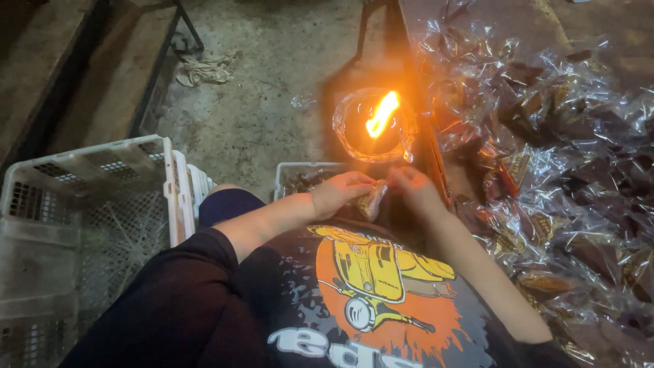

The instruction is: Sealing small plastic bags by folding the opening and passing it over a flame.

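My left hand (340, 192) and my right hand (417, 191) both pinch one small clear-plastic packet (371, 200) with a brown filling, held between them just above my lap. Directly beyond the packet burns an open orange flame (381, 114) inside a round foil-lined bowl (349, 129) on the floor. My hands sit a short way below that bowl. Part of the packet is hidden under my left fingers.
A heap of several similar clear packets (545, 157) covers the table at right. A small grey crate (300, 178) stands under my left hand. A large white plastic crate (88, 225) is at left. A crumpled rag (204, 68) lies on the concrete floor.
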